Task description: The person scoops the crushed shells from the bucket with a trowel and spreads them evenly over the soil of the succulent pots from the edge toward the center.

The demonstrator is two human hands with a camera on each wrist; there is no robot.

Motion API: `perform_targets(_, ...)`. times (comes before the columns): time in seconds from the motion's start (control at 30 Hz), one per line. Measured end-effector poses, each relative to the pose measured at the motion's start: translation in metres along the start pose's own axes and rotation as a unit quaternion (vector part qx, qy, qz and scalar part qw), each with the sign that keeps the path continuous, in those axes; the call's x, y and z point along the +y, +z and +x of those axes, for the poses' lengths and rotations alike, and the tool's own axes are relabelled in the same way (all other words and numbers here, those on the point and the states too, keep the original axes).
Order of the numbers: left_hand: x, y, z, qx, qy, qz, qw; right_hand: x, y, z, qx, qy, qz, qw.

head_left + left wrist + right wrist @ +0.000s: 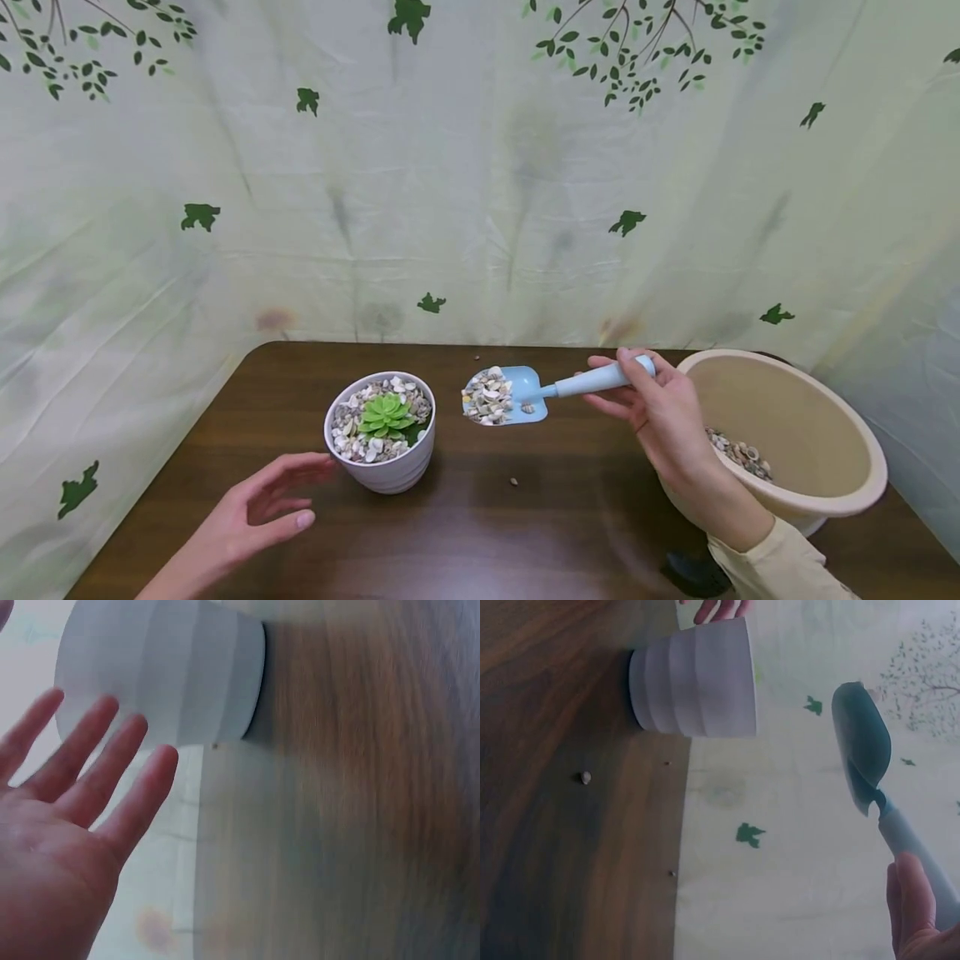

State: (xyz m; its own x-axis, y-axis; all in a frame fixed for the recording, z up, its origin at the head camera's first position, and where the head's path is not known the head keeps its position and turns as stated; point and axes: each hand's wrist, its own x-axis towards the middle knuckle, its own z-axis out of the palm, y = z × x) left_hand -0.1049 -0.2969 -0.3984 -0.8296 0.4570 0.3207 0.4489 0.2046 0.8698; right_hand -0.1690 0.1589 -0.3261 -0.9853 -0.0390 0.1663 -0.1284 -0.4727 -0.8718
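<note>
My right hand [671, 417] grips the pale blue handle of a small trowel [596, 381]. Its scoop carries a heap of small shells and pebbles [489, 396], and in the right wrist view the trowel [862, 739] is held above the table's height. To the scoop's left stands a white ridged flowerpot [386, 477] holding a green succulent [386, 415] ringed by similar shells. Beside the pot's left side is my left hand [255, 517], its fingers extended and spread in the left wrist view, near the pot wall; whether they touch it I cannot tell.
A large cream basin [795, 400] stands at the right of the brown table [480, 533], with shells and pebbles [741, 454] inside. One loose pebble [513, 482] lies between pot and basin. A dark object [696, 573] sits by the right sleeve. A leaf-patterned curtain [480, 183] hangs behind.
</note>
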Motion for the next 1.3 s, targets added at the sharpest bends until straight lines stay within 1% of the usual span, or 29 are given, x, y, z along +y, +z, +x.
perform_targets(0.03,0.000,-0.002,0.001,0.012,-0.011,0.001,0.9999,0.003,0.001,0.001,0.000,0.001,0.000,1.0000)
perform_targets(0.13,-0.004,-0.007,0.004,0.037,-0.018,0.009,0.9991,0.010,0.004,0.002,-0.001,0.005,0.003,1.0000)
perform_targets(0.2,-0.007,-0.007,0.007,0.050,-0.022,0.011,0.9984,0.014,0.006,0.003,-0.004,0.007,0.003,1.0000)
perform_targets(0.27,-0.011,-0.006,0.011,0.061,-0.029,0.012,0.9976,0.017,0.006,0.004,-0.003,0.006,0.002,1.0000)
perform_targets(0.33,-0.014,-0.004,0.015,0.073,-0.044,0.011,0.9963,0.018,0.006,0.005,-0.001,0.005,0.000,1.0000)
perform_targets(0.47,-0.020,0.001,0.026,0.084,-0.060,0.000,0.9946,0.019,0.006,0.005,0.010,0.008,-0.002,0.9999)
perform_targets(0.6,-0.024,0.005,0.037,0.085,-0.057,-0.026,0.9944,0.022,0.008,0.006,0.022,0.011,-0.001,0.9997)
perform_targets(0.77,-0.026,0.008,0.049,0.089,-0.042,-0.053,0.9938,0.028,0.013,0.010,0.034,0.011,0.003,0.9994)
perform_targets(0.97,-0.025,0.009,0.061,0.086,-0.044,-0.043,0.9944,0.040,0.022,0.015,0.045,0.010,0.015,0.9988)
perform_targets(1.13,-0.028,0.008,0.070,0.079,-0.046,-0.045,0.9948,0.048,0.032,0.020,0.047,-0.004,0.025,0.9986)
perform_targets(1.3,-0.031,0.009,0.072,0.081,-0.072,-0.019,0.9939,0.056,0.039,0.023,0.052,-0.014,0.022,0.9983)
